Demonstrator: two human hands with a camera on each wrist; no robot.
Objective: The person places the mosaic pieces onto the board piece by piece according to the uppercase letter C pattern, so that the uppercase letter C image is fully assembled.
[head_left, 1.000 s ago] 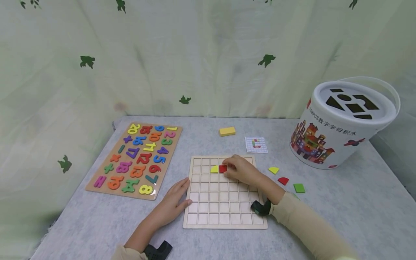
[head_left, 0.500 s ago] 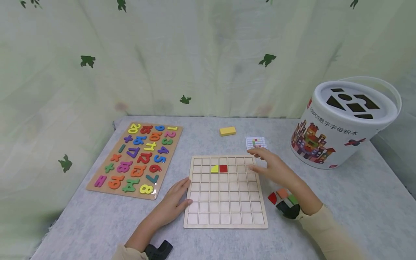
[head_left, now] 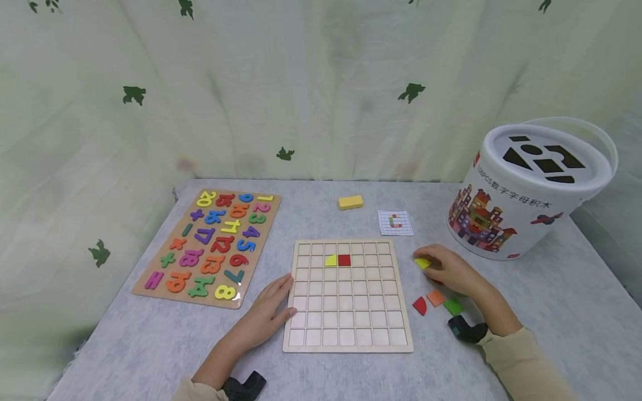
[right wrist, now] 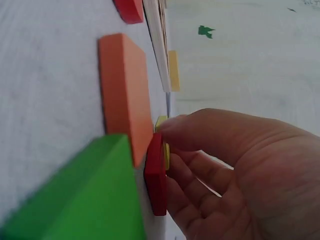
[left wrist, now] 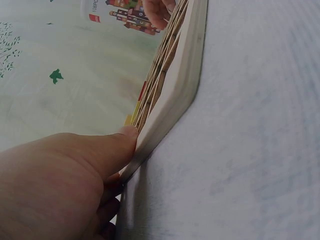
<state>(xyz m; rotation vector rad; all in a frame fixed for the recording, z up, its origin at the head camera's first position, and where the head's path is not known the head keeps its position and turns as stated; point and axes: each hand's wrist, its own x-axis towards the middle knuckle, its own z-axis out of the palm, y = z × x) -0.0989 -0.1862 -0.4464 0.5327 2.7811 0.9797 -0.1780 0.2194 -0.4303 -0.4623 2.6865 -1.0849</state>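
A wooden grid board (head_left: pixel 348 350) lies on the table, with a yellow quarter-circle-like tile (head_left: pixel 331 260) beside a red square tile (head_left: pixel 344 260) in one upper row. My left hand (head_left: pixel 266 309) rests against the board's left edge, fingers extended; its thumb (left wrist: pixel 117 150) touches the rim. To the right of the board, my right hand (head_left: pixel 451 271) pinches a yellow quarter-circle tile (head_left: pixel 422 263) between thumb and fingers. Under that hand a red tile (right wrist: pixel 156 175) is mostly hidden in the head view. Nearer me lie a red quarter-circle (head_left: pixel 420 305), an orange square (head_left: pixel 436 298) and a green tile (head_left: pixel 453 307).
A pattern card (head_left: pixel 395 223) and a yellow block (head_left: pixel 350 203) lie behind the board. At the back right stands a large white bucket (head_left: pixel 526 206) with shaped holes in its lid. A number puzzle board (head_left: pixel 188 281) lies at the left.
My right hand has let go of the red square tile on the board and moved right to the loose yellow quarter-circle tile, now pinching it. The left hand has stayed put.
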